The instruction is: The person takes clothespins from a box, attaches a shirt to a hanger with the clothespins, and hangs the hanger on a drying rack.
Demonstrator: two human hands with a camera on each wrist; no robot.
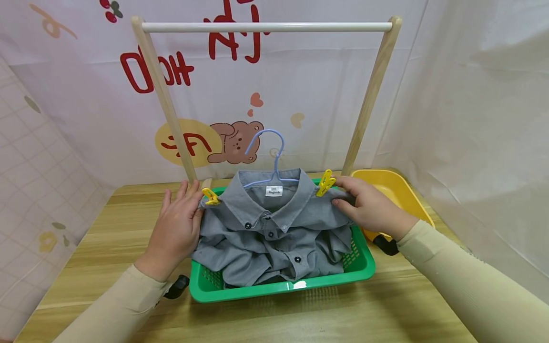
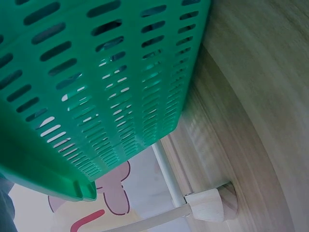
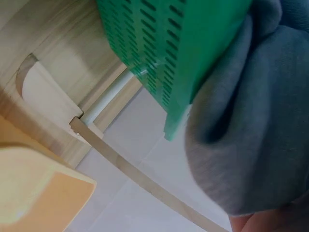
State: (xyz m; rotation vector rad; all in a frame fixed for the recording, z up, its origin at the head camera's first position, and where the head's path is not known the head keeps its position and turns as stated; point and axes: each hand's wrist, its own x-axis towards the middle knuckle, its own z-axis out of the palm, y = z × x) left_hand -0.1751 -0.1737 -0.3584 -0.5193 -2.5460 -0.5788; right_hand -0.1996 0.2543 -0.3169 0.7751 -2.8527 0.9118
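Observation:
A grey button-up shirt [image 1: 274, 243] lies bunched in a green basket [image 1: 283, 290], its collar facing up. In the collar sits a blue hanger [image 1: 276, 164], hook upward. A yellow clothespin [image 1: 211, 196] is on the shirt's left shoulder, another yellow clothespin [image 1: 325, 184] on its right. My left hand [image 1: 177, 228] rests against the left shoulder with its fingers extended. At the right shoulder, my right hand [image 1: 371, 202] pinches the cloth between thumb and fingers. A fold of the shirt [image 3: 246, 130] hides most of that hand in the right wrist view.
Behind the basket stands a wooden rack [image 1: 373, 95] with a white crossbar [image 1: 266, 27]. A yellow tray [image 1: 388, 178] is to the right, on the wooden table [image 1: 116, 228]. A printed cloth backdrop [image 1: 309, 76] hangs behind the rack.

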